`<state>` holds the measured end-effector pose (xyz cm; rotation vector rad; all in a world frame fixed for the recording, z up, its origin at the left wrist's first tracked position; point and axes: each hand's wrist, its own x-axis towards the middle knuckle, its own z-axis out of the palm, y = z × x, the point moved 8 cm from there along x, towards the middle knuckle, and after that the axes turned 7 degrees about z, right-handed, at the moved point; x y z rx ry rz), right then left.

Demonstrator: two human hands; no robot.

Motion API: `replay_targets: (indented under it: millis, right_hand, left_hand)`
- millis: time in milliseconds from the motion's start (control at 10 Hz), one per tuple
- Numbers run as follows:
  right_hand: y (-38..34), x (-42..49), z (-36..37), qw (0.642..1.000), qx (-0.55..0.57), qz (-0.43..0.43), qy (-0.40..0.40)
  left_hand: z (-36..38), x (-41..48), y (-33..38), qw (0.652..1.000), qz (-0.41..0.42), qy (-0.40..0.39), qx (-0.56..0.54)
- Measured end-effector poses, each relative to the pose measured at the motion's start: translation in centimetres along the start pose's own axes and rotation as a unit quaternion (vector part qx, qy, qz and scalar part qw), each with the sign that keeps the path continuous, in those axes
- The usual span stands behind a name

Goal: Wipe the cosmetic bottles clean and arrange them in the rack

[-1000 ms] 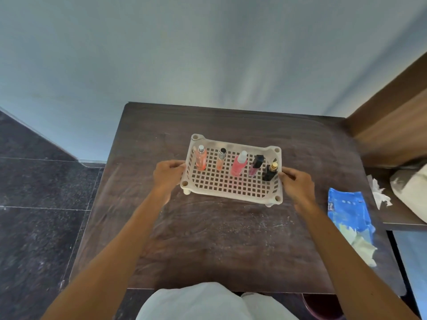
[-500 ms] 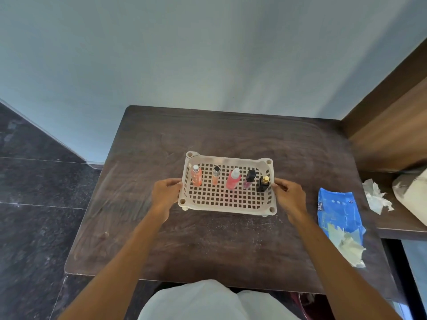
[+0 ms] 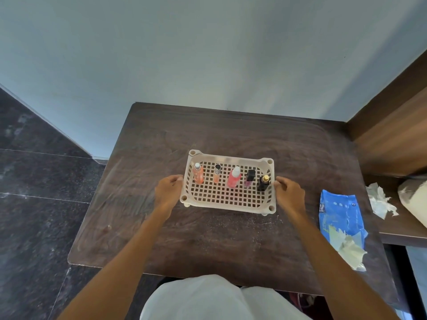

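Note:
A cream perforated rack (image 3: 227,205) stands on its short feet in the middle of the dark wooden table (image 3: 208,239). Several cosmetic bottles stand upright in a row along its far side: an orange bottle (image 3: 198,173), a thin tube with a black cap (image 3: 217,173), a pink bottle with a white cap (image 3: 234,177), a black-capped lip gloss (image 3: 249,178) and a black bottle with a gold cap (image 3: 263,183). My left hand (image 3: 168,192) rests against the rack's left edge. My right hand (image 3: 289,195) touches its right edge with the fingers curled.
A blue wet-wipes pack (image 3: 339,218) with used wipes (image 3: 350,249) on it lies at the table's right side. A crumpled tissue (image 3: 379,200) and a pale bag (image 3: 414,199) sit on a lower wooden shelf to the right. The blue wall is behind the table.
The rack has come down from a slight lift and now sits on the table, a little nearer to me. Both hands stayed at its two ends. The camera view shifted back.

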<state>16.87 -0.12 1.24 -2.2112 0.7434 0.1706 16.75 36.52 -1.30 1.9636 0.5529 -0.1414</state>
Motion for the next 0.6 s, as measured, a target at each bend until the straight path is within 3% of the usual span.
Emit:
replay_targets:
  millis: [100,200,300,400,600]
  right_hand:
    - [-2.6,-1.8,-1.1,0.989,-0.052,-0.107,0.092]
    - [-5.5,-4.7,-0.3,0.958,-0.12,-0.224,0.131]
    - [-7.0,-6.6,1.8,0.923,-0.219,-0.286,0.137]
    - [-7.4,-7.8,3.6,0.902,-0.27,-0.309,0.132]
    - [-7.7,-8.2,4.5,0.887,-0.299,-0.321,0.143]
  left_hand:
    - [0.0,-2.1,2.9,0.96,0.194,0.068,0.191]
    - [1.2,-4.9,6.0,0.856,0.406,0.097,0.304]
    - [3.2,-6.4,6.7,0.803,0.457,0.075,0.375]
    - [4.8,-7.1,6.6,0.783,0.455,0.055,0.422]
    - [5.9,-6.6,8.3,0.78,0.449,0.051,0.433]
